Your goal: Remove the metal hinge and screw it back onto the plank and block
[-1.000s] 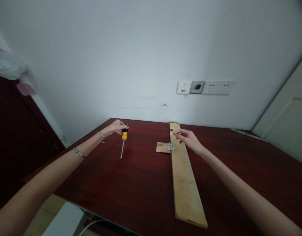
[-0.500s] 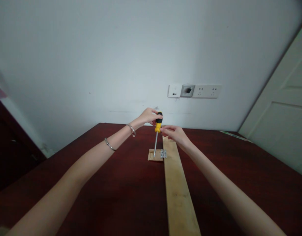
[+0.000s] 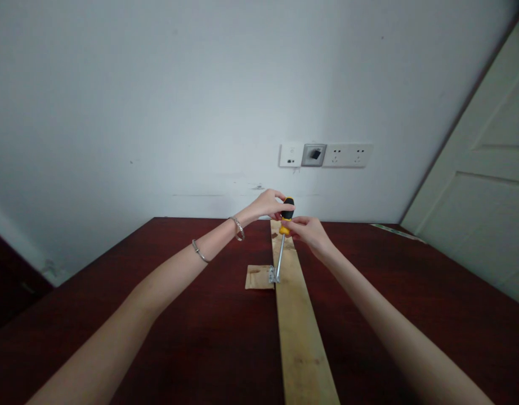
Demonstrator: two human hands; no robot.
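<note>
My left hand (image 3: 269, 205) is closed around the black upper handle of a screwdriver (image 3: 281, 250). Lower down, my right hand (image 3: 309, 232) pinches the yellow part of the same handle. The shaft slants down, and its tip meets a small metal hinge (image 3: 272, 275) at the left edge of a long wooden board (image 3: 304, 332). One leaf of the hinge lies on the board, the other on a small square wood piece (image 3: 256, 277) to the left. Whether a screw sits under the tip is too small to tell.
The board and wood piece lie on a dark red table (image 3: 213, 332). Behind it stands a white wall with a row of sockets (image 3: 344, 155). A thin strip (image 3: 397, 232) lies at the far right table edge, near a white door (image 3: 487, 169).
Both hands have carried the screwdriver to the right. Its tip has gone from the small wood piece to the hinge at the long board. The view has shifted slightly.
</note>
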